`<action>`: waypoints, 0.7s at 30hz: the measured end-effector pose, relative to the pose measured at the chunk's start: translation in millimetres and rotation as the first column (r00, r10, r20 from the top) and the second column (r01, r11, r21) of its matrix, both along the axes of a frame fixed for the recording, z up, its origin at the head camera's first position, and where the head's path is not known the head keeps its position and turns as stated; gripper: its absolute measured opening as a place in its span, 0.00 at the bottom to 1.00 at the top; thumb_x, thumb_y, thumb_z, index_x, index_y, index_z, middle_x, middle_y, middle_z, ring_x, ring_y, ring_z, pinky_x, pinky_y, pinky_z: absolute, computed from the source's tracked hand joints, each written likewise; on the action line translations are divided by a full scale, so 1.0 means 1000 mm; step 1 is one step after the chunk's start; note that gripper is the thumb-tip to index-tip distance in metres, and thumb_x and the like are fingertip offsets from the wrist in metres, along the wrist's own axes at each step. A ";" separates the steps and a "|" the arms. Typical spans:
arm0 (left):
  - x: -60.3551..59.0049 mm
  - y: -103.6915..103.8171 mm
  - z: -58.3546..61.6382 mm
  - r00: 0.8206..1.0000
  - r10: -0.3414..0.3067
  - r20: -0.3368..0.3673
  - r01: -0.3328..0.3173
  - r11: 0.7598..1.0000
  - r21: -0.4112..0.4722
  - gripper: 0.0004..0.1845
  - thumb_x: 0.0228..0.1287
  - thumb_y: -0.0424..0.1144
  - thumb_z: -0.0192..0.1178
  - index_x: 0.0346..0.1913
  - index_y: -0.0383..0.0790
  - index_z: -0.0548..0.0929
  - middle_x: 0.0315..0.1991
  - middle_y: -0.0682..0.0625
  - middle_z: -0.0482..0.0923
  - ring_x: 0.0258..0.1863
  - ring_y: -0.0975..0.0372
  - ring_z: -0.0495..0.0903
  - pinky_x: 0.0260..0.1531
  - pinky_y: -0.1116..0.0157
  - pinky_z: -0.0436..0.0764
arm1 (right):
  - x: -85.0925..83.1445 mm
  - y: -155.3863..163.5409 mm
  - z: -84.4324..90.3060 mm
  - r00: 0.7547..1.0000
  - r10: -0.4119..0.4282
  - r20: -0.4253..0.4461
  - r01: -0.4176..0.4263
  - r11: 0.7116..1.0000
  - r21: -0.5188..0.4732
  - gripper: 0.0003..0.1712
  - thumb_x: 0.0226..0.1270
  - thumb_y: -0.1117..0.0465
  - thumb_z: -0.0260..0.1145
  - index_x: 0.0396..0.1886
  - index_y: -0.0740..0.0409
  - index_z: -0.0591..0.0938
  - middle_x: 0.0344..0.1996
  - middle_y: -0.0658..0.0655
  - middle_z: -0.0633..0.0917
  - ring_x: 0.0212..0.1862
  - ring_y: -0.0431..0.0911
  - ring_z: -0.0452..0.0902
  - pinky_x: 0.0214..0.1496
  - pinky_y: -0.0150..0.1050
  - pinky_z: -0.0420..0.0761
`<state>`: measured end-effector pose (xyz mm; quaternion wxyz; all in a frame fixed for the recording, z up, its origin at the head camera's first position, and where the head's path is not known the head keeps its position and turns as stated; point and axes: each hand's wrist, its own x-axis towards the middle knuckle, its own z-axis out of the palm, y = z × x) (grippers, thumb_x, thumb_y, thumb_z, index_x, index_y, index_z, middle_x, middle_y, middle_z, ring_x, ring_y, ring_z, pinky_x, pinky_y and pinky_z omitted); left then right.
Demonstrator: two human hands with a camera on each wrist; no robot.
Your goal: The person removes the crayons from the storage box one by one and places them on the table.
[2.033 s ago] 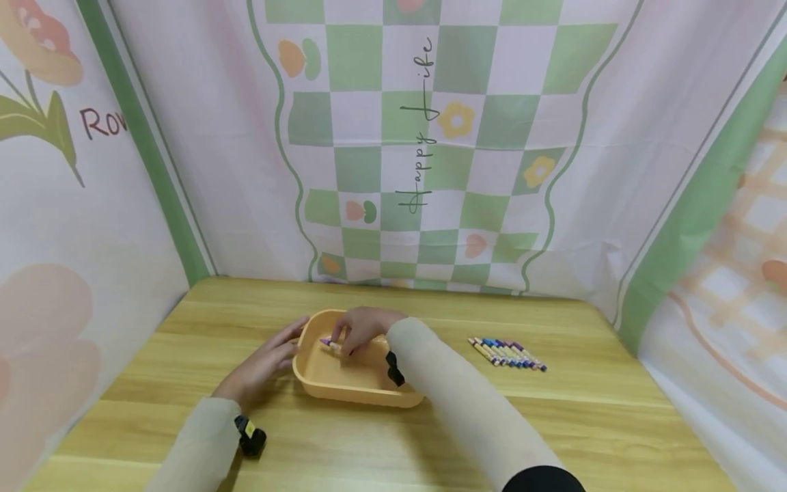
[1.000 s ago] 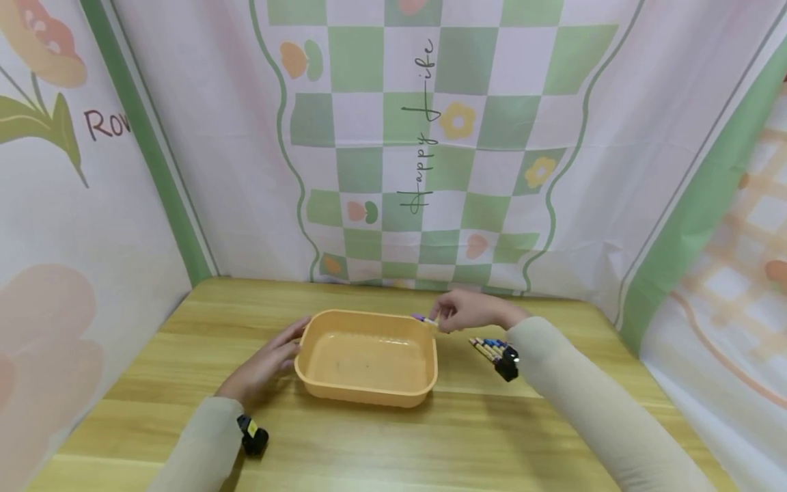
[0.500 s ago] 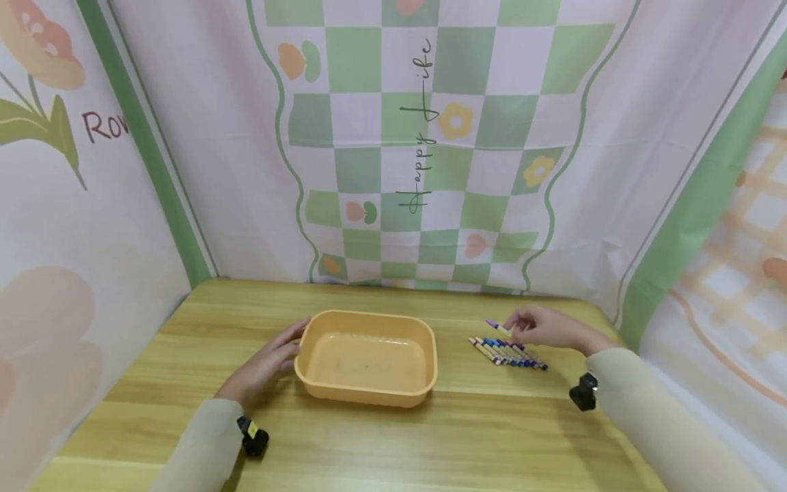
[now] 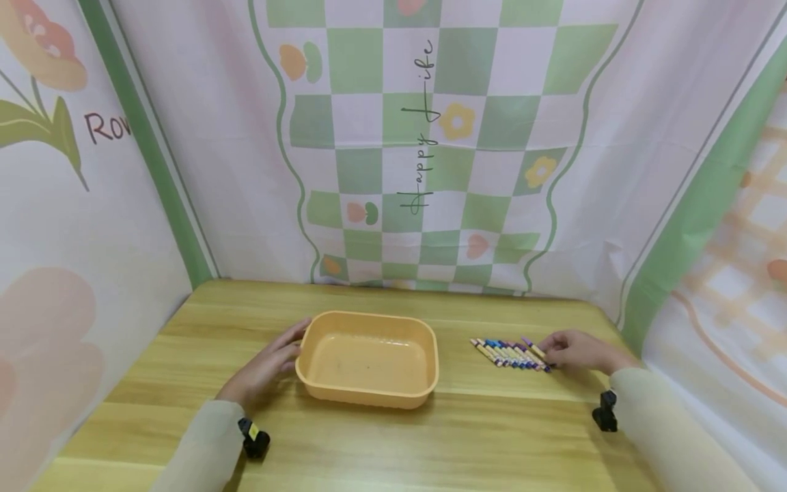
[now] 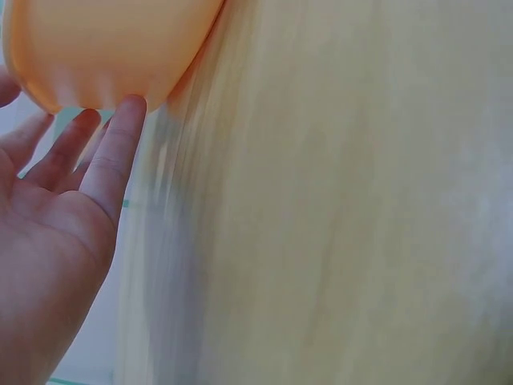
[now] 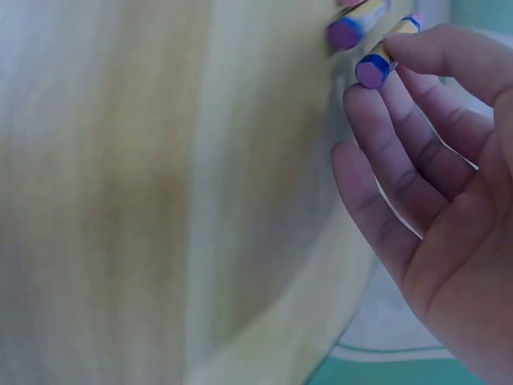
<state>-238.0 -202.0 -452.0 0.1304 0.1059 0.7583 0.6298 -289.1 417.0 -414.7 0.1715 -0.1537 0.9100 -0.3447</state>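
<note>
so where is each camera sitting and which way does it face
head: worn on the head, looking forward and down at the table, orange tub and crayon row; both sleeves and hands show.
left wrist: faces the left hand, fingers touching the tub.
right wrist: faces the right hand, fingers pinching a crayon.
shared: head and left wrist both show the tub; head and right wrist the crayons.

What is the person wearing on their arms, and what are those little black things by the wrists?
Both arms are covered by long, pale cream sleeves that reach to the wrists. The left hand and right hand are bare, with no gloves. A small black camera is strapped at each wrist: the left one has a little yellow mark on it, and the right one looks plain black.
</note>
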 end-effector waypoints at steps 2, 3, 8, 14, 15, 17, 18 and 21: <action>0.000 0.000 0.000 1.000 -0.003 -0.007 0.003 1.000 0.003 0.32 0.79 0.42 0.48 0.80 0.56 0.53 0.78 0.46 0.53 0.71 0.48 0.64 0.68 0.48 0.67 | 0.000 0.004 -0.004 1.000 -0.011 0.013 0.011 1.000 -0.005 0.19 0.67 0.65 0.63 0.51 0.77 0.78 0.36 0.56 0.83 0.36 0.48 0.78 0.36 0.40 0.84; 0.001 0.000 0.001 1.000 -0.005 -0.009 0.005 1.000 0.004 0.32 0.79 0.43 0.48 0.80 0.56 0.53 0.78 0.46 0.53 0.71 0.48 0.64 0.68 0.49 0.67 | 0.000 0.005 -0.005 1.000 -0.018 0.025 0.019 1.000 -0.011 0.19 0.67 0.66 0.63 0.51 0.77 0.78 0.35 0.56 0.83 0.36 0.47 0.78 0.36 0.39 0.84; 0.002 0.000 0.001 1.000 0.004 0.004 -0.004 1.000 0.002 0.32 0.79 0.45 0.49 0.80 0.58 0.53 0.78 0.47 0.53 0.71 0.48 0.64 0.69 0.46 0.64 | 0.001 0.006 -0.005 0.997 -0.035 0.071 0.036 0.999 -0.019 0.20 0.69 0.65 0.62 0.54 0.77 0.78 0.36 0.57 0.82 0.37 0.47 0.77 0.37 0.40 0.84; 0.003 0.000 0.001 1.000 0.007 0.010 -0.007 1.000 0.004 0.32 0.79 0.45 0.49 0.80 0.57 0.54 0.78 0.47 0.53 0.71 0.48 0.64 0.70 0.46 0.63 | 0.006 -0.001 0.000 0.995 -0.048 0.089 0.048 0.999 0.000 0.22 0.70 0.63 0.62 0.56 0.76 0.77 0.37 0.57 0.82 0.40 0.49 0.77 0.40 0.42 0.84; 0.003 0.001 0.001 1.000 0.007 0.007 -0.007 1.000 0.003 0.32 0.79 0.45 0.48 0.80 0.57 0.54 0.78 0.47 0.53 0.71 0.48 0.64 0.70 0.46 0.64 | 0.006 -0.001 0.000 0.995 -0.050 0.088 0.050 0.999 0.002 0.22 0.70 0.62 0.62 0.56 0.76 0.77 0.38 0.57 0.82 0.40 0.49 0.77 0.40 0.43 0.84; 0.002 0.001 0.001 1.000 0.007 0.003 -0.007 1.000 0.000 0.32 0.79 0.44 0.48 0.80 0.56 0.53 0.78 0.46 0.53 0.71 0.48 0.64 0.70 0.46 0.64 | 0.006 -0.001 -0.001 0.995 -0.055 0.086 0.055 0.998 0.005 0.22 0.71 0.62 0.62 0.56 0.76 0.77 0.38 0.58 0.81 0.40 0.49 0.77 0.40 0.43 0.84; 0.002 0.001 0.001 1.000 0.006 -0.001 -0.006 1.000 -0.003 0.32 0.79 0.44 0.48 0.80 0.56 0.53 0.78 0.46 0.53 0.71 0.48 0.64 0.69 0.46 0.64 | 0.006 -0.001 -0.002 0.995 -0.062 0.083 0.062 0.998 0.008 0.22 0.71 0.62 0.62 0.56 0.75 0.77 0.37 0.57 0.81 0.40 0.49 0.77 0.40 0.43 0.84; 0.002 0.002 0.001 1.000 0.008 -0.001 -0.008 1.000 -0.011 0.32 0.79 0.44 0.48 0.80 0.56 0.53 0.78 0.45 0.53 0.72 0.48 0.63 0.69 0.47 0.65 | 0.007 -0.001 -0.002 0.995 -0.071 0.070 0.071 0.997 0.008 0.21 0.70 0.61 0.62 0.55 0.74 0.77 0.36 0.57 0.81 0.39 0.48 0.76 0.38 0.42 0.83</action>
